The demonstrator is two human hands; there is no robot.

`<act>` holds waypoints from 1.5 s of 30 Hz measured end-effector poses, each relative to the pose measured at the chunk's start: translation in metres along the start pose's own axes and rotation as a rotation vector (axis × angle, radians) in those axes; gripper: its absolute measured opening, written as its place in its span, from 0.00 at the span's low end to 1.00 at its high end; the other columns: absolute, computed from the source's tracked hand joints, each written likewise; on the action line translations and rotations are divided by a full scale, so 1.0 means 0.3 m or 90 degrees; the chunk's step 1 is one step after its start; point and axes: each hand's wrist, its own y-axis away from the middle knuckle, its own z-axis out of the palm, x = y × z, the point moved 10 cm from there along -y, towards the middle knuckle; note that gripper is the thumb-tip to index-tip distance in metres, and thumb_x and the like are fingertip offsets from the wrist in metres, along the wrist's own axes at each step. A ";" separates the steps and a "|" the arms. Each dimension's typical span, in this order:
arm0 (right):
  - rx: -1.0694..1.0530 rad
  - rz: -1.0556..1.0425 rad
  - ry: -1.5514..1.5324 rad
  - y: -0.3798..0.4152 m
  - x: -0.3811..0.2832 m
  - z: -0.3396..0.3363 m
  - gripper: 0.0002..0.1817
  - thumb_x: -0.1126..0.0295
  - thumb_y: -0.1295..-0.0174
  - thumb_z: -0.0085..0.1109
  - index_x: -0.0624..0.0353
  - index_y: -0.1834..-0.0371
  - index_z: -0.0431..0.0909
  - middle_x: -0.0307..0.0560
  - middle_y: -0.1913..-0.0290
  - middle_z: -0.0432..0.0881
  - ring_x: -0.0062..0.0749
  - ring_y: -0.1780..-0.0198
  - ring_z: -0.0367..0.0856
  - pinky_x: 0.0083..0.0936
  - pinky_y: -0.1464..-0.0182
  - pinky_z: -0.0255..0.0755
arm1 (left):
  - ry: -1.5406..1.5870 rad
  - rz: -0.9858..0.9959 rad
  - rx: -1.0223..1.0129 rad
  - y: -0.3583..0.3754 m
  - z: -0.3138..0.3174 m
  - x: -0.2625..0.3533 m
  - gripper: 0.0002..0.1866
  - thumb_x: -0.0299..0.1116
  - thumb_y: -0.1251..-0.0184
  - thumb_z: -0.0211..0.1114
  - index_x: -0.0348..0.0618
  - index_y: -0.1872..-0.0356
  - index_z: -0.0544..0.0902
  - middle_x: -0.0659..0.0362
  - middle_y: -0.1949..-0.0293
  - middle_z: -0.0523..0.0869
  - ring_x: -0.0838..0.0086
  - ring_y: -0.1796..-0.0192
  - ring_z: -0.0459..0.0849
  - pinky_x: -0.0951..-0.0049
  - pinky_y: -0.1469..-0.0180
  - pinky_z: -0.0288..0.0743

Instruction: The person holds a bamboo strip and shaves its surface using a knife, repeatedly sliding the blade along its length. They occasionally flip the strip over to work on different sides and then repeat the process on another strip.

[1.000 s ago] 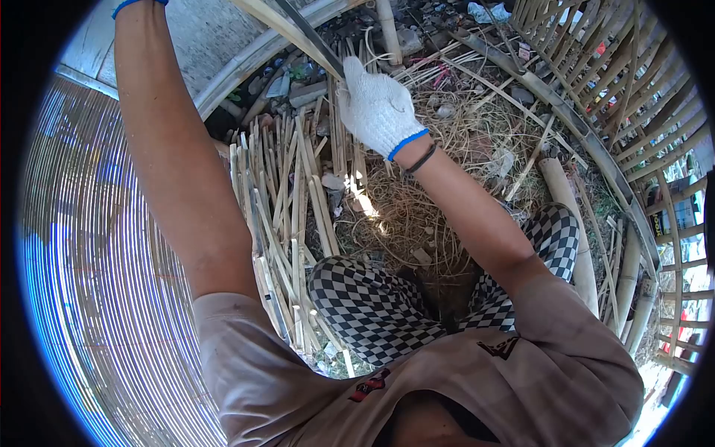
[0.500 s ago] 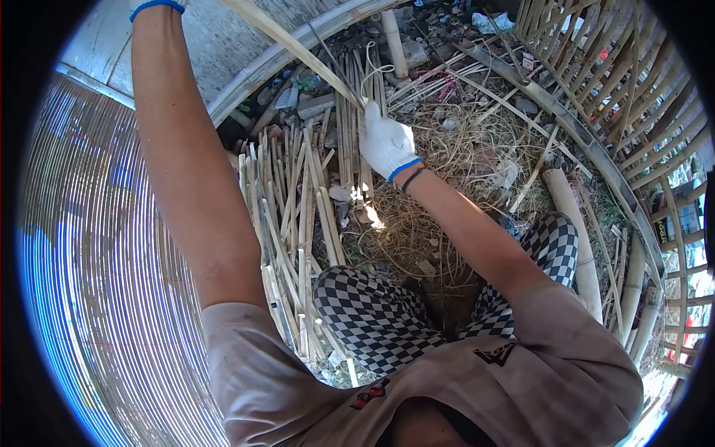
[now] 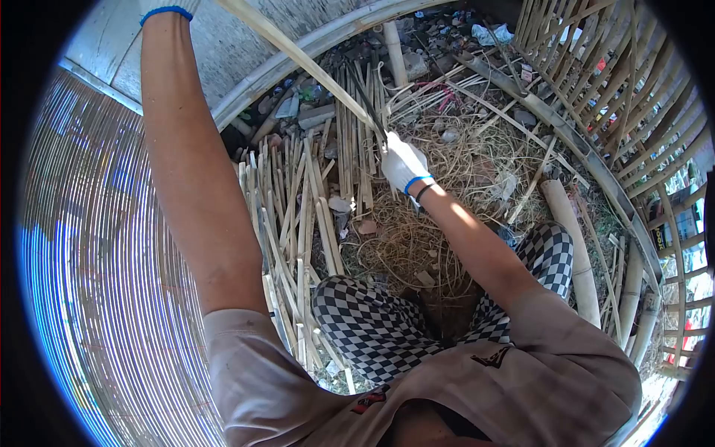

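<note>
My right hand (image 3: 404, 161), in a white glove with a blue cuff, is closed in front of me. From its grip a knife (image 3: 366, 91) points up and away, its long dark blade showing and its handle hidden in the fist. A pale bamboo strip (image 3: 305, 61) slopes down from the top edge to this hand and meets the blade there. Whether the fingers also pinch the strip is hidden. My left hand (image 3: 168, 7) reaches far up to the top left; only the glove's cuff end shows, and its fingers are cut off by the frame.
Many split bamboo strips (image 3: 304, 201) lie on the ground left of my knees. Curly shavings (image 3: 477, 149) cover the soil ahead. A bamboo pole (image 3: 572, 249) lies by my right knee. A slatted bamboo fence (image 3: 618, 89) stands right, a slatted screen (image 3: 89, 246) left.
My right hand has moved a little right and toward me along with the knife. The blade now lies closer along the strip. My left arm has shifted slightly right.
</note>
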 end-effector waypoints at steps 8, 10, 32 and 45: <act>0.133 -0.199 0.037 -0.010 -0.341 -0.226 0.13 0.68 0.32 0.56 0.61 0.48 0.73 0.57 0.73 0.85 0.57 0.72 0.86 0.48 0.71 0.79 | -0.001 0.012 0.126 0.026 -0.067 -0.013 0.25 0.53 0.17 0.57 0.61 0.79 0.63 0.74 0.83 0.53 0.83 0.85 0.52 0.79 0.84 0.46; 0.111 -0.062 -0.047 -0.021 -0.076 0.025 0.14 0.66 0.32 0.56 0.60 0.47 0.73 0.57 0.72 0.85 0.56 0.71 0.86 0.49 0.68 0.79 | -0.018 0.007 0.028 0.012 -0.057 -0.005 0.26 0.57 0.19 0.57 0.60 0.78 0.63 0.74 0.83 0.54 0.83 0.85 0.53 0.79 0.84 0.47; -0.033 -0.003 -0.083 -0.009 0.179 0.235 0.17 0.65 0.33 0.58 0.65 0.47 0.73 0.61 0.67 0.88 0.58 0.62 0.89 0.48 0.63 0.81 | 0.058 -0.088 -0.193 -0.155 -0.198 -0.125 0.25 0.60 0.19 0.50 0.61 0.77 0.64 0.73 0.86 0.53 0.81 0.87 0.52 0.78 0.83 0.54; -0.166 0.203 0.071 0.105 0.523 0.421 0.20 0.65 0.30 0.57 0.64 0.39 0.72 0.62 0.61 0.89 0.55 0.56 0.90 0.48 0.56 0.83 | 0.194 -0.251 -0.310 -0.205 -0.208 -0.168 0.22 0.52 0.26 0.57 0.60 0.78 0.61 0.73 0.83 0.52 0.80 0.81 0.55 0.73 0.73 0.55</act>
